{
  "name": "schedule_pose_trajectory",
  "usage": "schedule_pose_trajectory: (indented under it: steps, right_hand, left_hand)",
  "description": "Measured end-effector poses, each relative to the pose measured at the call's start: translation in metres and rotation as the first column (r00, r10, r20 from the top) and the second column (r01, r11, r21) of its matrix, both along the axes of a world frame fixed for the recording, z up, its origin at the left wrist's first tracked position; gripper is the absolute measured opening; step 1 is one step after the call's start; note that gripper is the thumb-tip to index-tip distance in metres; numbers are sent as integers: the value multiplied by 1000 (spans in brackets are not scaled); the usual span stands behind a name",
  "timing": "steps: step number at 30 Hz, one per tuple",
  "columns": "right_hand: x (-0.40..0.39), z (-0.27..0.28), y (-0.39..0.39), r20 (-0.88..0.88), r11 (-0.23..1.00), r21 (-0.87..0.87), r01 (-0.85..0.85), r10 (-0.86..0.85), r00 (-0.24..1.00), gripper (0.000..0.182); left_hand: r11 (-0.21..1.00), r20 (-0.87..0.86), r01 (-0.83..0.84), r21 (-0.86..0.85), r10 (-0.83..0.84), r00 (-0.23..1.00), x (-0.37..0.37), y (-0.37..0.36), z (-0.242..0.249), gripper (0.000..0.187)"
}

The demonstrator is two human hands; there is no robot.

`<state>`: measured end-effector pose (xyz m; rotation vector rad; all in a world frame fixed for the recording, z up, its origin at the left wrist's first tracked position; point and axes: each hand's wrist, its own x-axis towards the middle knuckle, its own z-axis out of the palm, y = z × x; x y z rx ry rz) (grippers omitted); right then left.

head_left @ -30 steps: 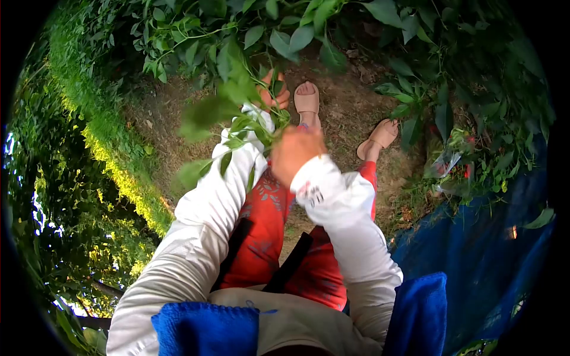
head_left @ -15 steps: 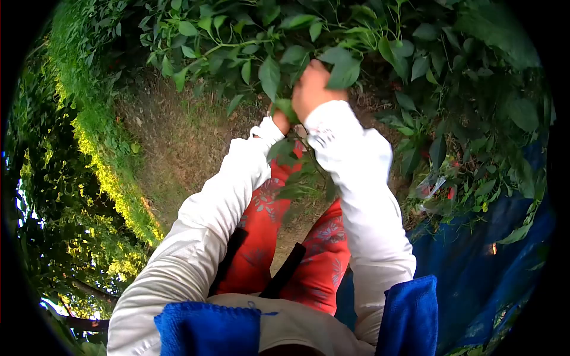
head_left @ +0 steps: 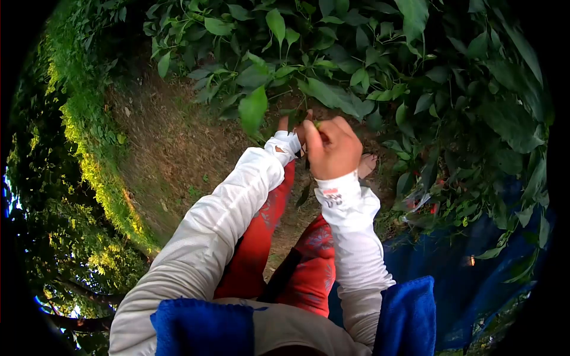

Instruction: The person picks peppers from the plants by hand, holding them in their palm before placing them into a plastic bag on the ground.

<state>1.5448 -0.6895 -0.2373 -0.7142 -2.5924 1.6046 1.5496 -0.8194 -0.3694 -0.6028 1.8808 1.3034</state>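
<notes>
Leafy green plants (head_left: 332, 95) fill the upper part of the view. My right hand (head_left: 334, 145) is closed at their lower edge, its thumb and fingers pinched together around something small and greenish that I cannot make out. Close beside it on the left is my left hand (head_left: 292, 127), partly hidden by leaves and the white sleeve cuff; what its fingers do is unclear. A broad leaf (head_left: 253, 110) hangs just left of my left hand.
Brown soil (head_left: 160, 142) lies to the left, bordered by grass and yellow-green plants (head_left: 89, 169). A blue sheet (head_left: 439, 267) spreads at the lower right, with a clear plastic piece (head_left: 417, 202) above it. My red-trousered legs are below my hands.
My right hand has come down and slightly right, out from behind the leaves, and its fingers now show pinched. My left hand has shifted slightly up and right. The foliage has shifted.
</notes>
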Motion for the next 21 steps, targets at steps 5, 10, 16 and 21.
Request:
schedule_pose_trajectory:
  steps: [5, 10, 16, 21]
  right_hand:
    - [54, -49, 73, 326, 773, -296, 560, -470, 821, 24]
    - [101, -54, 107, 333, 958, -37, 286, -258, 907, 32]
    - [113, -15, 82, 322, 907, -410, 95, 46, 946, 19]
    - [117, 32, 64, 260, 856, -499, -136, 298, 919, 18]
  left_hand:
    - [999, 98, -5, -32, 8, 995, -2, 2, 6, 25]
    - [902, -69, 427, -60, -430, 900, 9, 4, -5, 38]
    - [608, -242, 731, -310, -794, 558, 23, 15, 86, 55]
    - [728, -245, 666, -163, -683, 688, 51, 6, 143, 49]
